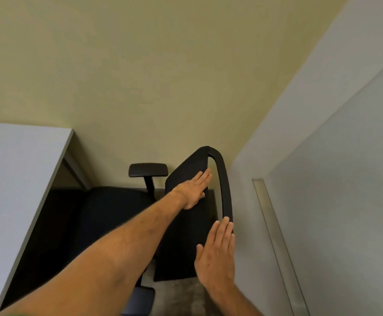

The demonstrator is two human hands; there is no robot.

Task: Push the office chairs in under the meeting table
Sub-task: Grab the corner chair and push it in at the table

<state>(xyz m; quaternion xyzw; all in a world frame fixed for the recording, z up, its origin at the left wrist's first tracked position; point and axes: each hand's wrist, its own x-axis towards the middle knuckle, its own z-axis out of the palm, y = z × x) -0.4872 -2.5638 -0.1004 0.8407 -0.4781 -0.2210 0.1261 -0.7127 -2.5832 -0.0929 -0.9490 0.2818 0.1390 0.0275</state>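
A black office chair (181, 242) stands right of the white meeting table (17, 169), its seat facing the table and partly under the table's edge. Its far armrest (148, 170) rises near the wall. My left hand (195, 190) lies flat with straight fingers on the upper part of the backrest. My right hand (218, 254) is flat too, fingertips touching the lower stretch of the backrest's curved black frame (224, 188). Neither hand grips anything.
A yellow wall (163, 87) stands close behind the chair. A white wall and door frame (275, 224) run along the right side, very near the backrest. The grey carpet (186, 295) and one chair base leg (140, 302) show below.
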